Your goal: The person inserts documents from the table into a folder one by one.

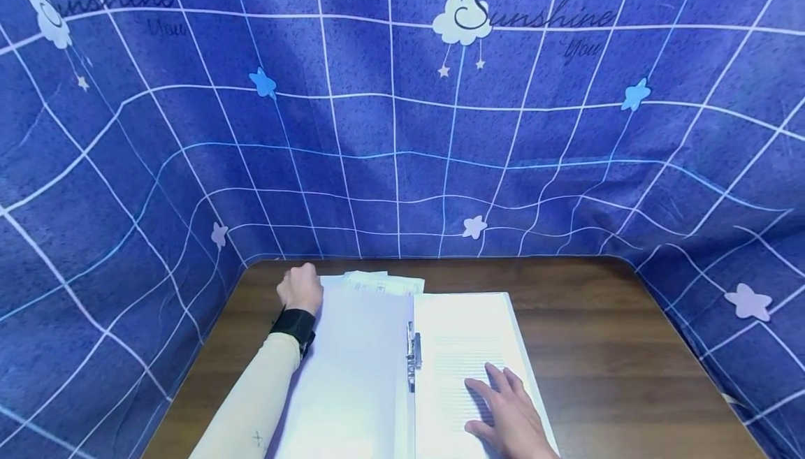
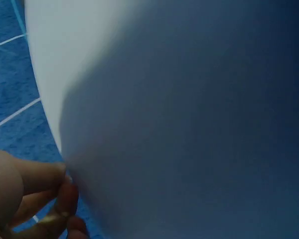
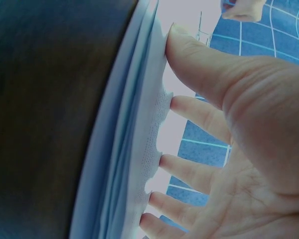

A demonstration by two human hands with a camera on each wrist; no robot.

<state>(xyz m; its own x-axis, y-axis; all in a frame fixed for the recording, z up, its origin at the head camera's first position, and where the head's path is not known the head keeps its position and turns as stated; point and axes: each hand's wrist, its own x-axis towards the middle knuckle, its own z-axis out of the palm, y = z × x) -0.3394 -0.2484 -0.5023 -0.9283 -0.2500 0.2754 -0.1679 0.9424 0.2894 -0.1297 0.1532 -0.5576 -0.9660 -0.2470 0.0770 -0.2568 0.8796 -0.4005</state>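
Note:
A white folder lies open on the table, with a metal clip along its spine. My left hand is at the far left corner of the folder's left cover; in the left wrist view, thumb and fingers pinch the cover's edge. My right hand rests its spread fingertips on a printed sheet on the folder's right side. In the right wrist view, the thumb and fingertips touch the top page of a paper stack.
Several loose papers stick out beyond the folder's far edge. The brown wooden table extends to the right. A blue curtain with white grid lines encloses the back and sides.

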